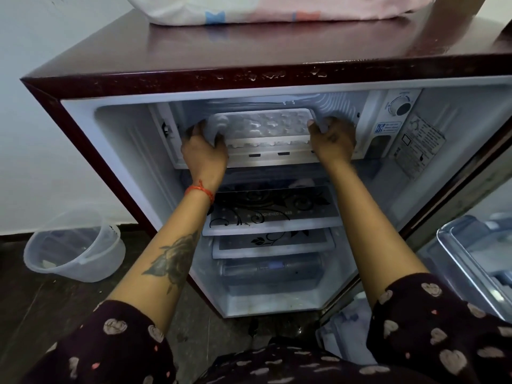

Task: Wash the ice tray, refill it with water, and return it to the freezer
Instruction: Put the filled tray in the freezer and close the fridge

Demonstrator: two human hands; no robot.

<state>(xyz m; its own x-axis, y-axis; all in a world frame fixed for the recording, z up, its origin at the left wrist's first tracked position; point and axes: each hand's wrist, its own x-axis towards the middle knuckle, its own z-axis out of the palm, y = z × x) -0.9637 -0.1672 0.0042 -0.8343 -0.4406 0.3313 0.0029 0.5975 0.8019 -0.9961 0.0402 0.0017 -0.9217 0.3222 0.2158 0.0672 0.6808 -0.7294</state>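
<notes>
A white ice tray (266, 127) with several small cells lies level inside the freezer compartment (340, 106) at the top of the open fridge. My left hand (205, 148) grips the tray's left end, fingers curled over its edge. My right hand (332, 139) grips the tray's right end the same way. The tray's front edge sits just behind the freezer's lower lip (271, 157). Whether the cells hold water I cannot tell.
The maroon fridge top (249, 51) carries a white and pink bag (277, 6). Glass shelves (274, 214) with a black floral print lie below the freezer. The open door's racks (471, 253) stand at right. A clear plastic bucket (74, 245) sits on the floor at left.
</notes>
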